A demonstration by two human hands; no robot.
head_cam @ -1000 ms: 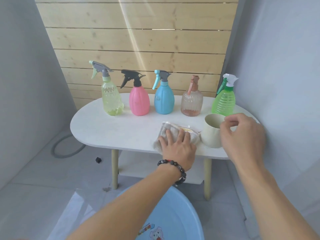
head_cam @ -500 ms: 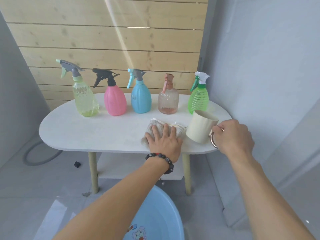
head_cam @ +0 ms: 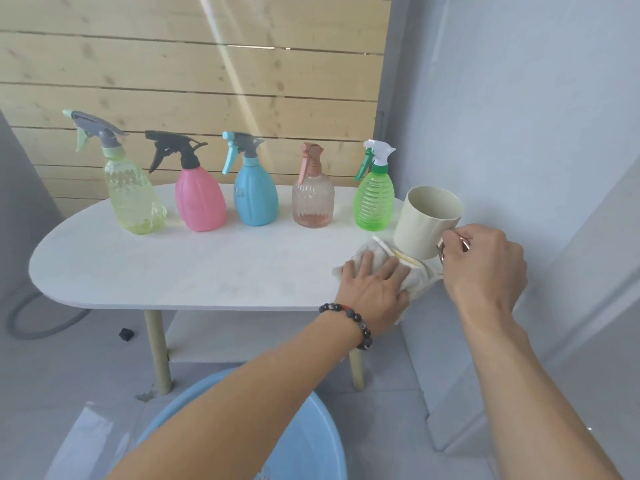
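Observation:
A cream mug (head_cam: 424, 221) is lifted and tilted above the right end of the white oval table (head_cam: 173, 268). My right hand (head_cam: 485, 268) grips its metallic handle. My left hand (head_cam: 375, 289), with a dark bead bracelet on the wrist, presses flat on a folded grey-white cloth (head_cam: 412, 271) at the table's right front edge. Part of the cloth lies under the mug and part hangs over the edge.
Several spray bottles line the back of the table: yellow-green (head_cam: 133, 199), pink (head_cam: 199, 199), blue (head_cam: 254, 194), clear pink (head_cam: 312, 202), green (head_cam: 374, 202). A blue basin (head_cam: 311, 445) sits on the floor below me. A grey hose (head_cam: 38, 327) lies at left. A grey wall (head_cam: 519, 133) stands close on the right.
My right hand took the mug by its handle and lifted it off the table. My left hand slid the cloth right, under where the mug stood. The view shifted.

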